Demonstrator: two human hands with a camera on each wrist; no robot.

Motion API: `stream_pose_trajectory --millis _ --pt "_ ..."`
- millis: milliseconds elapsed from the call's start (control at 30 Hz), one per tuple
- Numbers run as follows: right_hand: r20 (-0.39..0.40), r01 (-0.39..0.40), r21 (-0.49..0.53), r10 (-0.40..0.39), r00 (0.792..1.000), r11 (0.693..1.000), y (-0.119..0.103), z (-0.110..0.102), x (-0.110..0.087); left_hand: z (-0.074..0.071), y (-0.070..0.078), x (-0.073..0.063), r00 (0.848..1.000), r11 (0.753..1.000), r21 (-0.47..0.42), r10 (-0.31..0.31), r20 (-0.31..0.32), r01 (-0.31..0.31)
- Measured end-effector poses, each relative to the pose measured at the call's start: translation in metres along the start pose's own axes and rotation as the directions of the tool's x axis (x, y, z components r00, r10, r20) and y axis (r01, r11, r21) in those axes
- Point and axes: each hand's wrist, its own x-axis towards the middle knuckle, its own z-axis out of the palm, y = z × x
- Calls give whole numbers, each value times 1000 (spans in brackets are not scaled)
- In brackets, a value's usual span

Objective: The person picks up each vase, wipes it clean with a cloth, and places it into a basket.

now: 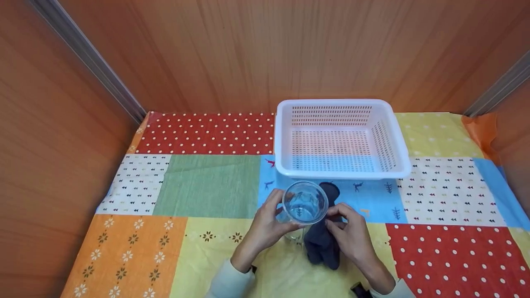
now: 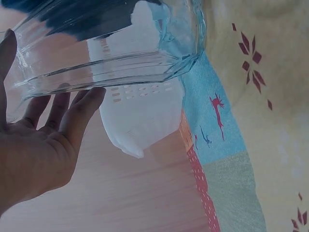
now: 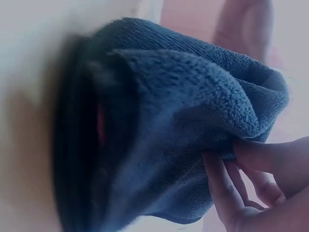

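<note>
My left hand (image 1: 268, 225) grips a clear glass cup (image 1: 305, 203) by its side, with its round rim turned up toward the head camera. In the left wrist view, the fingers (image 2: 82, 113) press against the glass wall (image 2: 130, 72). Beside the cup, my right hand (image 1: 351, 231) pinches a dark grey-blue cloth (image 1: 321, 244) between thumb and fingers. The cloth hangs down in folds along the cup's right side. Its fuzzy pile (image 3: 188, 92) fills much of the right wrist view. Whether it touches the glass I cannot tell.
A white perforated plastic basket (image 1: 341, 174) stands just beyond the hands, with nothing in it. A patchwork tablecloth (image 1: 215, 186) covers the table. Wood-grain panels (image 1: 248, 54) enclose the back and both sides.
</note>
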Motion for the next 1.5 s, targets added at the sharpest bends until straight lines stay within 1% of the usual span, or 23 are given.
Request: stream_pose_trajectory --millis 100,233,367,533,700,900,1067,1233,1333,1500 --pt "-5 10 22 -10 1000 1000 -8 -2 1 1 0 1 1000 1000 -6 -6 1 6" --pt "3 3 8 -3 1000 1000 -6 -2 1 0 1 0 1000 1000 -14 -6 1 6" --pt "12 5 -36 -4 1000 999 4 1 1 0 0 0 1000 1000 -12 -8 -1 8" --pt "16 4 -98 -2 1000 995 23 5 0 0 1 0 1000 1000 -16 -11 1 11" --pt "41 7 -148 -1 999 989 40 6 1 0 0 -1 1000 1000 -15 -8 -2 8" --pt "63 -14 -177 25 998 984 46 5 2 0 0 0 1000 1000 -22 -12 7 12" --pt "51 -27 -166 36 998 986 45 6 1 0 0 0 1000 1000 -22 -5 7 5" --pt "25 -54 -106 57 998 993 38 7 0 0 1 -1 1000 1000 -23 -2 6 2" --pt "14 -47 -64 48 999 997 28 6 -2 0 1 0 1000 1000 -23 -7 5 7" --pt "-4 -18 -5 18 1000 1000 4 1 -1 0 1 0 1000 1000 -16 -10 6 10"
